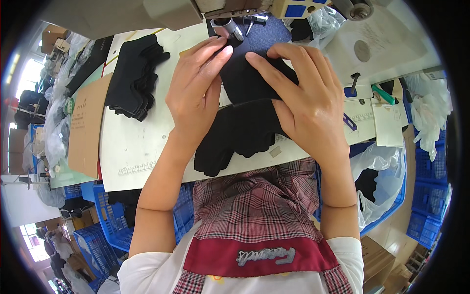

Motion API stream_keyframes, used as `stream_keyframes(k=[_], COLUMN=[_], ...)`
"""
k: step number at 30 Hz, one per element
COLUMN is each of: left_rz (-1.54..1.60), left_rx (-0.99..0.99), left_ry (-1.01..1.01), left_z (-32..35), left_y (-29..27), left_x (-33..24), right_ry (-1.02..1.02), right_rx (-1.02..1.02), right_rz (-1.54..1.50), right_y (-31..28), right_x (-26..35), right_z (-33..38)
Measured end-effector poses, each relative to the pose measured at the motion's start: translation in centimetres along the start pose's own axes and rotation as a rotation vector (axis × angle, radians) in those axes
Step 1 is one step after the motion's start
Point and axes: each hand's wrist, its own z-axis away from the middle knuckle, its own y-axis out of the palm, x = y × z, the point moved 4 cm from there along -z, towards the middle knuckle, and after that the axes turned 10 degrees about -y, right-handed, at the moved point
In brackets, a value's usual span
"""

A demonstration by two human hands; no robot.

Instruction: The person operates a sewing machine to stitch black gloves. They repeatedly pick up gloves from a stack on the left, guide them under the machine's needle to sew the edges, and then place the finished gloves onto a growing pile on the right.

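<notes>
A black fabric piece [249,81] lies at the sewing machine's metal working end [227,30]. My left hand [196,83] has its thumb and finger close together at the piece's upper left edge, beside the metal cylinder. Over its right side, my right hand [311,93] grips the same piece, index finger stretched across the top and thumb at the lower edge. Below, nearer my body, a stack of black fabric pieces [230,134] with wavy edges rests on the white table [132,147]. What the fingertips pinch is partly hidden.
Another stack of black cut pieces [134,73] lies left on the table, by a cardboard sheet [85,125]. The machine body [122,17] overhangs the far side. Purple-handled tool [349,121] lies right. Blue crates [110,215] and a plastic-lined basket [379,181] flank my lap.
</notes>
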Motion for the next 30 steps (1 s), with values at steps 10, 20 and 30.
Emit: stream_keyframes(k=[10,20,30], left_rz=[-0.019,-0.071,-0.085], left_rx=[-0.04,-0.106,-0.165], left_ry=[-0.039,-0.043,-0.029], left_z=[-0.1,-0.2,0.1], left_y=[0.6,1.2,1.6], left_x=[0.8,0.1,0.3], right_ry=[-0.035,-0.046,-0.123], right_rx=[-0.05,-0.123,-0.213], right_rz=[0.099,0.087,0.121], right_y=[1.1,1.5,2.1], right_x=[-0.4,-0.8,-0.2], right_z=[-0.1,-0.1,-0.1])
